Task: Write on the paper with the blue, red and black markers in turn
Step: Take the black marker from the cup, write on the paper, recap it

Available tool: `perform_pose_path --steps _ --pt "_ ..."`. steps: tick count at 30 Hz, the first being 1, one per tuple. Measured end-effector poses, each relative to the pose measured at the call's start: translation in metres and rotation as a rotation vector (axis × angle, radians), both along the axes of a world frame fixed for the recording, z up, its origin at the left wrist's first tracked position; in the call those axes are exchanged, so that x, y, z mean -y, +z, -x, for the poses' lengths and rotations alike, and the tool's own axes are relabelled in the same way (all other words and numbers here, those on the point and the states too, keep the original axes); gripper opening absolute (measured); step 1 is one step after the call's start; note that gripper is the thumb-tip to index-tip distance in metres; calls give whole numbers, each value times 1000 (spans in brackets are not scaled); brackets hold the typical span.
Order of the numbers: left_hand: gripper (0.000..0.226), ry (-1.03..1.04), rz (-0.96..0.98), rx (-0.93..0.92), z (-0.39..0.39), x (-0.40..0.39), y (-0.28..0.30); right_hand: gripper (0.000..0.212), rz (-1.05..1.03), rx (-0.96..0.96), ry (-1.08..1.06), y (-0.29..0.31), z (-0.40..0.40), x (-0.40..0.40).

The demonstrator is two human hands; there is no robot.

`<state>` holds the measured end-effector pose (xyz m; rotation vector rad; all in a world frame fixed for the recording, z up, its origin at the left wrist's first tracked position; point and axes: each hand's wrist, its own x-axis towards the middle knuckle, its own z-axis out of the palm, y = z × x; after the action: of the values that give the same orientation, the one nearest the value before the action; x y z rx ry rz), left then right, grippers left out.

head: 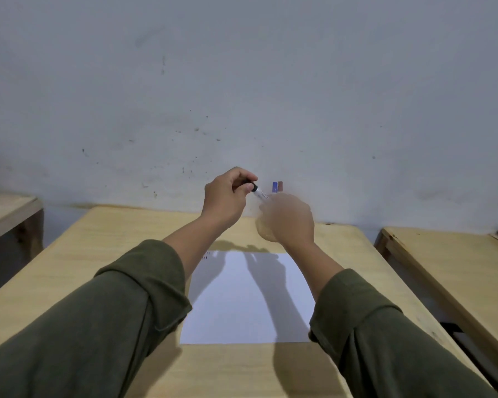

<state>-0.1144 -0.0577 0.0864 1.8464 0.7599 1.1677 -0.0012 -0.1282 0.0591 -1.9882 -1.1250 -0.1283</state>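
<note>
A white sheet of paper (250, 300) lies on the wooden desk (98, 254), with small dark marks near its top left corner. Both my hands are raised above the far end of the desk. My left hand (227, 196) pinches the black cap end of a white-barrelled black marker (260, 193). My right hand (289, 218), blurred, grips the marker's barrel. Behind my right hand the tops of a blue marker (275, 187) and a red marker (280, 186) stick up; what holds them is hidden by the hand.
A grey wall rises just behind the desk. Another wooden desk (457, 262) stands to the right across a narrow gap, and a third (6, 214) sits at the left edge. Dark green sleeves cover both forearms.
</note>
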Motion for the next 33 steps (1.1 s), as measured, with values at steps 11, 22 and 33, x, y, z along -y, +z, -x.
perform_pose_path --steps 11,22,33 --pt "86 -107 125 -357 -73 -50 -36 31 -188 -255 -117 31 -81 -33" --pt "113 -204 240 -401 -121 -58 -67 25 -89 -357 -104 0 -118 -69" --pt "71 -124 125 -344 -127 -57 -79 13 82 -491 -34 -33 -120 -77"
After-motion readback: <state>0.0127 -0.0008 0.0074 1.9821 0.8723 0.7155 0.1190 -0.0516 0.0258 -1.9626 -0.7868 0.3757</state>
